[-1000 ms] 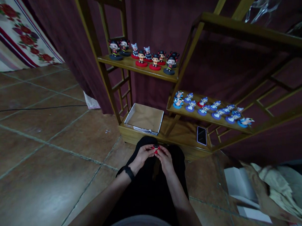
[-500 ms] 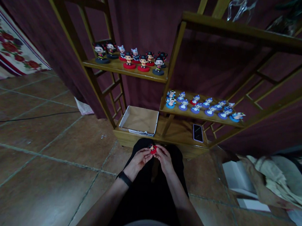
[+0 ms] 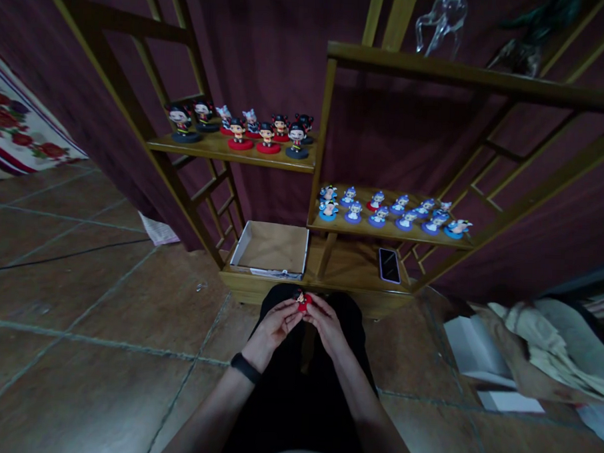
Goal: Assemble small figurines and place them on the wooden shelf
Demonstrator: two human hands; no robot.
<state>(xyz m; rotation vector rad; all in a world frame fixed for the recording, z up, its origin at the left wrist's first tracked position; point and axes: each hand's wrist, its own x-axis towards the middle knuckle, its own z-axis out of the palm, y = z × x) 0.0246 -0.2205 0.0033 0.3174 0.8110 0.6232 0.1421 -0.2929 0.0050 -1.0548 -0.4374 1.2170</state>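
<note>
Between both hands, above my knees, is a small figurine (image 3: 304,303) with dark hair and a red base. My left hand (image 3: 280,321) is closed on its left side, near the head. On the other side, my right hand (image 3: 326,321) grips the red base. The fingers cover part of the figurine. Similar figurines (image 3: 268,139) on red and dark bases stand upright on the upper left shelf (image 3: 235,155) of a wooden rack. Several blue-and-white figurines (image 3: 378,216) stand in two rows on the lower right shelf (image 3: 382,231).
An open shallow cardboard box (image 3: 274,246) rests on the rack's low board, just beyond my knees. A phone (image 3: 389,266) lies right of it. Glass ornaments (image 3: 442,22) stand on the top shelf. White boxes (image 3: 477,348) and cloth (image 3: 542,337) lie on the floor at right.
The camera view has shifted, so the rack's upper part appears lower and further left. Both hands still hold the figurine over my knees, and it seems turned slightly.
</note>
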